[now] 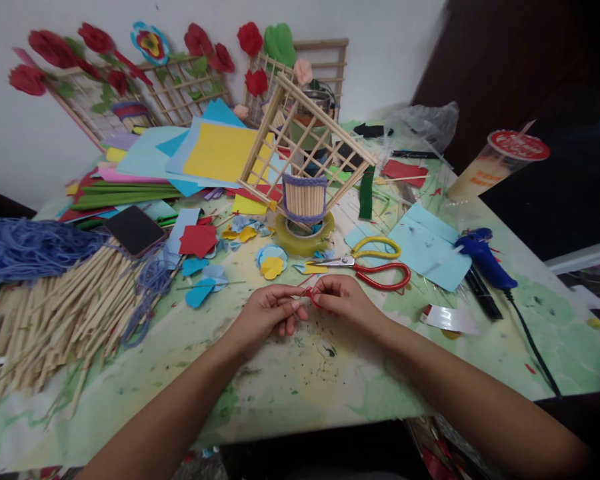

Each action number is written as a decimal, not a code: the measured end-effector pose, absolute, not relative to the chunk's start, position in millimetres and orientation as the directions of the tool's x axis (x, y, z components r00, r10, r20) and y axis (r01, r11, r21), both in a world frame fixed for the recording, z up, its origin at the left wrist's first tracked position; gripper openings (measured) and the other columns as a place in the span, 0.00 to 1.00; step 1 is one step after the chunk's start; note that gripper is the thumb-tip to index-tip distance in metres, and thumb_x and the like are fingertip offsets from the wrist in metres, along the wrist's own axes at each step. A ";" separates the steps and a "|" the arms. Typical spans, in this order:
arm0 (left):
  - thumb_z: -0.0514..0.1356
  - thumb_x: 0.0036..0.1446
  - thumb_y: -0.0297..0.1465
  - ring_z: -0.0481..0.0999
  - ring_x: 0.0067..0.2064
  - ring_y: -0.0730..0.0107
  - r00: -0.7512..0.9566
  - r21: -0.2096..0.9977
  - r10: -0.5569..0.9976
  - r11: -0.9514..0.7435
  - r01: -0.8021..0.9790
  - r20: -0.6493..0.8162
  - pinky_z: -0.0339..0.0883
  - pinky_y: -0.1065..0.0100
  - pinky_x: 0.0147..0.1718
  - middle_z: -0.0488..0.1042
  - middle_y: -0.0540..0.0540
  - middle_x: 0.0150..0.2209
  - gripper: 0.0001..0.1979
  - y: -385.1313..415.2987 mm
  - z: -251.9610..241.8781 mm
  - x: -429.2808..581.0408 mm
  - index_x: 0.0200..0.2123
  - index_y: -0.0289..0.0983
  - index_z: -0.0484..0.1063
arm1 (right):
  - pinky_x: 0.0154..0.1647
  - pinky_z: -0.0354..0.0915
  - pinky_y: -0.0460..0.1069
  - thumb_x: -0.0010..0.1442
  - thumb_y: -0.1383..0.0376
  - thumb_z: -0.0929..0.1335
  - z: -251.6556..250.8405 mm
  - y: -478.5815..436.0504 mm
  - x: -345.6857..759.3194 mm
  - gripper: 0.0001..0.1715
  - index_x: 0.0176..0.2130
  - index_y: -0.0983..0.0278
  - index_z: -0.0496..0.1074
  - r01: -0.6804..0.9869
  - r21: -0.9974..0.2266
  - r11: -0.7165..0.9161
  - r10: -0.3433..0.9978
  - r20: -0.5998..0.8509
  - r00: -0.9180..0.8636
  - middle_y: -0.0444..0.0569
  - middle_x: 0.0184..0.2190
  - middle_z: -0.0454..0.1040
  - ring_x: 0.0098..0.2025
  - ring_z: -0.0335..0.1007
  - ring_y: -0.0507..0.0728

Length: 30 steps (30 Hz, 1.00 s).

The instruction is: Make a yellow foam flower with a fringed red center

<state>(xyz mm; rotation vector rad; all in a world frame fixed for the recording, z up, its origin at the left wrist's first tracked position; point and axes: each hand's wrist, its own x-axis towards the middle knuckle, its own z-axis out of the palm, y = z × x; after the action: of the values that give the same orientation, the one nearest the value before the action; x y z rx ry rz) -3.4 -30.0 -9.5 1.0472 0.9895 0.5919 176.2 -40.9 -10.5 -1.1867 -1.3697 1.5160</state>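
Over the front middle of the table, my left hand (275, 310) pinches a thin stem or wire, its fingers closed. Close beside it, my right hand (343, 300) pinches a small red piece (313, 297), perhaps paper, at the stem's end. Fingertips cover much of both. Just beyond my hands lie scissors (363, 262) with one yellow and one red handle. A blue and yellow paper flower (271, 261) and loose blue petals (200, 292) rest nearby. Behind them, a wooden lattice frame (307, 143) with a small stick basket (305, 199) leans on a tape roll (304, 233).
At left are a heap of wooden sticks (55, 313), blue yarn (30, 250) and a dark phone-like slab (135, 230). On the right stand a blue glue gun (487, 260) with its cord and a tilted drink cup (500, 163). Coloured paper sheets (220, 152) lie behind.
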 end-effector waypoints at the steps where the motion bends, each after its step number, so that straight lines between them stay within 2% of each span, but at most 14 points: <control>1: 0.64 0.48 0.34 0.66 0.17 0.80 0.452 0.911 0.805 0.412 0.039 -0.383 0.55 0.75 0.14 0.76 0.46 0.25 0.18 -29.7 -9.5 -3.3 0.43 0.33 0.74 | 0.24 0.53 0.44 0.49 0.64 0.65 -9.7 -41.0 176.6 0.07 0.23 0.64 0.66 0.069 -0.991 -0.117 0.954 -0.131 -0.269 0.41 0.19 0.64 0.22 0.56 0.48; 4: 0.64 0.47 0.34 0.66 0.17 0.79 0.407 0.907 0.827 0.421 0.010 -0.389 0.55 0.76 0.14 0.76 0.46 0.25 0.18 -28.9 -9.9 -4.3 0.43 0.34 0.74 | 0.24 0.53 0.45 0.52 0.60 0.65 -0.8 -41.5 182.4 0.11 0.23 0.65 0.67 0.199 -0.980 0.004 0.976 -0.039 -0.214 0.42 0.19 0.64 0.22 0.56 0.49; 6: 0.66 0.46 0.34 0.65 0.17 0.79 0.350 0.901 0.848 0.433 -0.021 -0.399 0.55 0.76 0.14 0.77 0.46 0.25 0.19 -27.6 -10.2 -5.7 0.42 0.35 0.74 | 0.24 0.54 0.45 0.54 0.59 0.65 10.6 -39.8 195.2 0.12 0.24 0.64 0.67 0.358 -0.924 0.132 0.986 0.085 -0.145 0.42 0.20 0.65 0.23 0.57 0.49; 8: 0.67 0.44 0.32 0.65 0.18 0.79 0.318 0.884 0.848 0.464 -0.060 -0.424 0.54 0.76 0.14 0.77 0.47 0.26 0.18 -25.3 -10.7 -7.0 0.41 0.36 0.74 | 0.29 0.57 0.46 0.56 0.60 0.64 24.1 -36.0 219.9 0.12 0.27 0.64 0.69 0.592 -0.775 0.221 0.968 0.250 -0.034 0.45 0.23 0.68 0.25 0.61 0.51; 9: 0.67 0.43 0.31 0.64 0.18 0.80 0.302 0.871 0.847 0.483 -0.092 -0.438 0.54 0.77 0.14 0.77 0.47 0.26 0.17 -23.9 -10.8 -7.5 0.40 0.37 0.75 | 0.32 0.59 0.47 0.56 0.60 0.63 30.7 -34.0 236.8 0.11 0.29 0.64 0.70 0.719 -0.665 0.203 0.944 0.327 0.036 0.47 0.25 0.70 0.28 0.63 0.52; 11: 0.67 0.42 0.30 0.64 0.18 0.79 0.287 0.837 0.831 0.528 -0.143 -0.476 0.53 0.77 0.14 0.77 0.48 0.26 0.15 -21.5 -10.4 -7.9 0.38 0.39 0.76 | 0.40 0.60 0.51 0.57 0.61 0.62 41.7 -32.0 277.1 0.12 0.34 0.66 0.71 0.903 -0.430 -0.010 0.867 0.446 0.222 0.53 0.32 0.72 0.36 0.66 0.57; 13: 0.68 0.41 0.29 0.64 0.19 0.78 0.254 0.827 0.837 0.533 -0.179 -0.485 0.55 0.76 0.14 0.76 0.48 0.26 0.16 -20.4 -9.4 -7.9 0.38 0.39 0.76 | 0.47 0.58 0.54 0.54 0.62 0.63 47.0 -34.2 319.5 0.17 0.41 0.69 0.70 0.928 -0.237 -0.286 0.811 0.455 0.366 0.59 0.40 0.71 0.46 0.64 0.63; 14: 0.68 0.41 0.29 0.64 0.19 0.77 0.245 0.825 0.840 0.532 -0.191 -0.485 0.56 0.76 0.15 0.76 0.47 0.26 0.16 -20.3 -8.9 -7.8 0.38 0.39 0.76 | 0.48 0.57 0.55 0.52 0.63 0.64 46.8 -36.7 338.8 0.20 0.43 0.71 0.70 0.896 -0.149 -0.419 0.800 0.406 0.442 0.62 0.42 0.70 0.48 0.63 0.66; 16: 0.68 0.41 0.29 0.64 0.19 0.76 0.244 0.824 0.842 0.530 -0.201 -0.482 0.57 0.75 0.15 0.76 0.47 0.26 0.17 -20.6 -8.3 -7.5 0.38 0.38 0.75 | 0.47 0.58 0.56 0.51 0.61 0.63 41.3 -42.8 369.8 0.23 0.43 0.73 0.71 0.793 0.000 -0.609 0.781 0.174 0.599 0.65 0.44 0.70 0.49 0.63 0.68; 19: 0.68 0.42 0.30 0.64 0.19 0.77 0.259 0.830 0.845 0.521 -0.200 -0.468 0.57 0.77 0.15 0.76 0.47 0.26 0.19 -21.1 -8.4 -7.2 0.41 0.36 0.73 | 0.39 0.61 0.52 0.48 0.60 0.65 25.7 -49.8 394.1 0.21 0.37 0.73 0.73 0.775 0.013 -0.632 0.774 0.031 0.632 0.65 0.39 0.73 0.42 0.69 0.66; 23: 0.67 0.44 0.30 0.65 0.19 0.79 0.267 0.838 0.853 0.505 -0.208 -0.448 0.55 0.79 0.15 0.76 0.46 0.27 0.19 -20.9 -8.0 -6.1 0.42 0.33 0.71 | 0.34 0.61 0.50 0.49 0.60 0.64 13.1 -51.0 398.7 0.20 0.38 0.70 0.73 0.762 0.005 -0.647 0.762 -0.010 0.647 0.62 0.37 0.75 0.39 0.71 0.64; 28: 0.65 0.47 0.28 0.65 0.18 0.81 0.260 0.849 0.866 0.484 -0.214 -0.428 0.55 0.80 0.14 0.76 0.45 0.26 0.17 -21.0 -5.0 -4.1 0.42 0.30 0.70 | 0.32 0.60 0.53 0.50 0.55 0.65 26.7 -57.8 401.6 0.26 0.40 0.74 0.70 0.739 -0.015 -0.674 0.738 0.042 0.674 0.68 0.38 0.73 0.39 0.70 0.68; 29: 0.64 0.48 0.27 0.65 0.18 0.81 0.262 0.847 0.866 0.484 -0.219 -0.427 0.54 0.80 0.14 0.75 0.45 0.26 0.16 -21.0 -4.8 -4.1 0.42 0.30 0.70 | 0.32 0.59 0.53 0.50 0.54 0.65 31.1 -60.5 403.3 0.27 0.41 0.74 0.70 0.734 -0.025 -0.678 0.731 0.078 0.678 0.69 0.38 0.72 0.39 0.70 0.68; 30: 0.64 0.48 0.27 0.67 0.19 0.80 0.269 0.847 0.865 0.483 -0.223 -0.423 0.56 0.79 0.15 0.76 0.45 0.26 0.16 -21.0 -4.8 -4.2 0.42 0.31 0.70 | 0.31 0.58 0.53 0.49 0.54 0.66 35.2 -63.0 404.6 0.26 0.39 0.73 0.70 0.730 -0.077 -0.679 0.712 0.173 0.680 0.68 0.36 0.72 0.38 0.70 0.67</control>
<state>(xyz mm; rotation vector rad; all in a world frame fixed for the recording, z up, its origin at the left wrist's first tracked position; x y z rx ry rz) -4.2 -21.0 -4.8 0.7523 1.0435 0.8347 404.6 -63.0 35.2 -2.7496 -1.1875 -0.1936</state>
